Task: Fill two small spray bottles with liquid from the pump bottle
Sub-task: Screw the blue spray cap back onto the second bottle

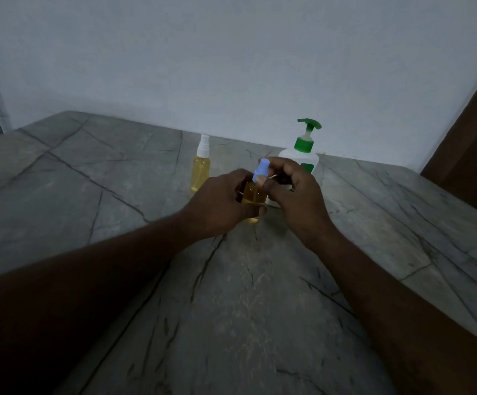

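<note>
Wall (pixel 231 67): plain and pale, filling the far half of the view behind everything else.
Surface (pixel 231 309): grey stone with dark veins, running from the near edge to the wall; all three bottles are in its far middle part.
Brown panel (pixel 471 155): a dark brown upright slab at the far right edge, beside the surface.
Forearms: both bare, reaching in from the near left and near right corners and meeting at the centre.
Right hand (pixel 297 195): at centre, just right of the held bottle and in front of the pump bottle's lower body; its grip is pinched on the blue cap, thumb on the near side and fingers curled over the far side.
Left hand (pixel 217 206): at centre, just left of the right hand; its grip is wrapped round the blue-capped bottle's body, fingers curled under and around it.
Pump bottle (pixel 303 158): white with a green pump head, upright at the far right of the group, near the wall, partly hidden by the right hand.
White-capped spray bottle (pixel 201 169): upright, far left of the hands, holding yellow liquid, touched by neither hand.
Blue-capped spray bottle (pixel 253 195): between the two hands, yellow liquid inside, tilted slightly right; whether its base touches the surface cannot be told.
Blue cap (pixel 261 170): on top of the held bottle.
</note>
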`<state>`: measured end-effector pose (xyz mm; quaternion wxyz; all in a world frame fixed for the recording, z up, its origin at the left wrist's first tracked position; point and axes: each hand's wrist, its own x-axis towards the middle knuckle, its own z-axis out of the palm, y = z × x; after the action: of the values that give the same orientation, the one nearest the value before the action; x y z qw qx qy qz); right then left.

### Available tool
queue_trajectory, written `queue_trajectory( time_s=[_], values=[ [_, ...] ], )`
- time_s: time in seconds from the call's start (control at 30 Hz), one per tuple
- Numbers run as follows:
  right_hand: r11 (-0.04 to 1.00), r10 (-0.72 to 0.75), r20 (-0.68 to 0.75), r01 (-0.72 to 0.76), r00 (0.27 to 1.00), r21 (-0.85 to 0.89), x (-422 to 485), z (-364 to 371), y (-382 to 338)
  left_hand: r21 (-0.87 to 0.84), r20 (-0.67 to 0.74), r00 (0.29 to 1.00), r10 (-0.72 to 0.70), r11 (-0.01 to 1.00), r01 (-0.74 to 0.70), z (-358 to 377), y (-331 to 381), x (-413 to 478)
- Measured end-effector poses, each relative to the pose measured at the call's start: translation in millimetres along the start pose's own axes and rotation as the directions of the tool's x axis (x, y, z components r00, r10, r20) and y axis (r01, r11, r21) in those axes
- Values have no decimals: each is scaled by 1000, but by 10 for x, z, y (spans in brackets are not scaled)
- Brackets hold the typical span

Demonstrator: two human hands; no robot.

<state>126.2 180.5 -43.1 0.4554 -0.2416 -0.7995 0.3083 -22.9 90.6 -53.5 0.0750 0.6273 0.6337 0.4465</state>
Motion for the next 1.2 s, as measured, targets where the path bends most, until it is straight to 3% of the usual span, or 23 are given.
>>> queue_trajectory(
  time_s=[0.17, 0.37, 0.6, 0.8, 0.97, 1.1, 1.2],
  values=[
    [995, -1, -28, -2, 1000, -103, 22, 79, 13, -1, -10, 1000, 18, 1000, -18, -2, -2, -2],
    [993, 82, -1, -82, 997, 81, -2, 34, -8, 3, 4, 1000, 2, 1000, -2, 5, -18, 6],
    [999, 47, -52, -47, 998, -13, 7, 83, -12, -7, -6, 1000, 5, 1000, -5, 1, 1, 2],
    [981, 97, -2, -95, 995, 169, -12, 45, -32, -43, 5, 1000, -15, 999, 15, 11, -6, 2],
    [999, 42, -64, -41, 997, 16, -8, 65, -38, -40, -10, 1000, -7, 999, 7, 7, -20, 5],
    [982, 103, 8, -103, 995, 158, -4, 18, -35, -21, 1, 1000, -13, 1000, 13, 4, -2, 0],
    [992, 88, -9, -86, 996, 96, -9, 6, -17, -18, -8, 1000, -3, 1000, 3, 7, 4, -2]
  ],
)
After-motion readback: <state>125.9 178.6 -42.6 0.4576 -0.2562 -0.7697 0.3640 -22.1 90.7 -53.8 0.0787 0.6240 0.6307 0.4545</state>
